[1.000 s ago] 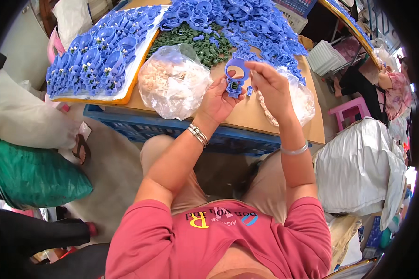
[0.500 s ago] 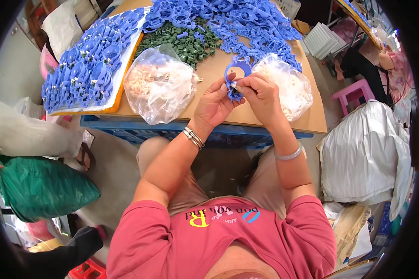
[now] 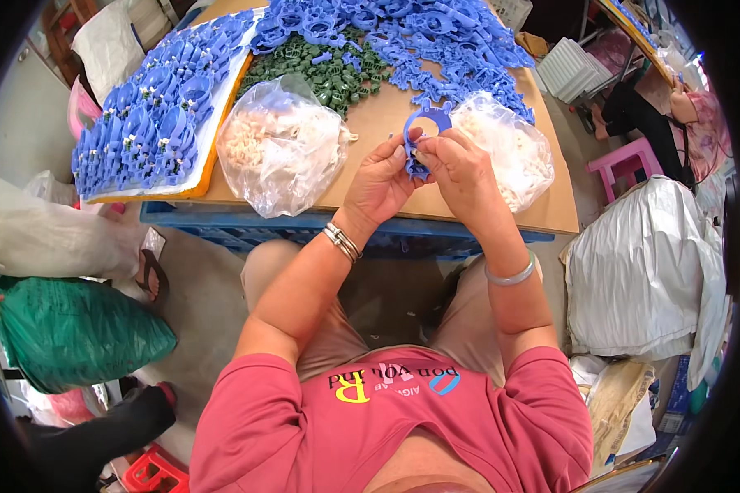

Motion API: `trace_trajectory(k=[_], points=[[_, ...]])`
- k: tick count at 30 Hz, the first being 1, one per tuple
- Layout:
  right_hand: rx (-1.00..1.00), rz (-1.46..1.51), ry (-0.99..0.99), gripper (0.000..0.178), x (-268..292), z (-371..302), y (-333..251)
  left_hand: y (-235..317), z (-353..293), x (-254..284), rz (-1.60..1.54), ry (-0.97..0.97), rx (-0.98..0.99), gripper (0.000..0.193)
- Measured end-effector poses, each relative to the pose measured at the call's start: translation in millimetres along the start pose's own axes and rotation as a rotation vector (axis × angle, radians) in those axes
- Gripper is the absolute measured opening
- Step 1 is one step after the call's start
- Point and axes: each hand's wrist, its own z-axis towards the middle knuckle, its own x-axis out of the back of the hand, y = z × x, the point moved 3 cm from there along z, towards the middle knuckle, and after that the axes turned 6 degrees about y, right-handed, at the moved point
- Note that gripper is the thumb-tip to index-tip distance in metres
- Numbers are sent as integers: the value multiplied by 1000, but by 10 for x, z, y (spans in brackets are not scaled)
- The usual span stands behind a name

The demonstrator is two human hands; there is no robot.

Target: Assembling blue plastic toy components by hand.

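Over the table's near edge I hold a blue plastic ring-shaped part [image 3: 417,117], its open ring pointing away from me. My left hand [image 3: 380,182] is closed round its lower left side. The fingertips of my right hand [image 3: 460,168] pinch at the part's lower body; whatever small piece they may hold there is hidden. To the left lies a clear plastic bag [image 3: 281,148] of small cream pieces, and a second bag [image 3: 514,152] of such pieces sits just behind my right hand. Dark green plastic pieces [image 3: 321,74] are heaped beyond the left bag.
A large pile of blue plastic parts [image 3: 403,33] covers the table's far side. On the left, an orange-edged tray [image 3: 210,168] bears rows of blue parts. A pink stool [image 3: 625,164] and a white sack [image 3: 641,271] stand to the right; a green sack [image 3: 82,333] lies left, near other people's legs.
The blue part has tilted slightly and shifted a little to the right in my hands. My right fingers have closed in lower over its body. At lower left, a dark-clothed leg has moved slightly.
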Motion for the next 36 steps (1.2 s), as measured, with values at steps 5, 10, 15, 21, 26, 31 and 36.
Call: trace_trajectory(k=[5, 10, 15, 21, 26, 31, 36], points=[[18, 1, -2, 8, -19, -1, -20, 29, -8, 18, 17, -49, -7, 31], [16, -28, 13, 9, -62, -1, -33, 46, -8, 42, 29, -36, -15, 33], [88, -30, 117, 9, -91, -10, -27, 63, -13, -9, -10, -55, -27, 32], [23, -52, 129, 6, -111, -43, -71, 77, -7, -25, 1, -15, -65, 29], [59, 13, 156, 6, -108, -30, -106, 91, -7, -4, 7, 22, -81, 28], [64, 39, 163, 12, -119, -31, -67, 91, -8, -24, -1, -17, -56, 26], [49, 90, 119, 13, -112, -11, -30, 75, -13, -1, -19, 13, -47, 24]])
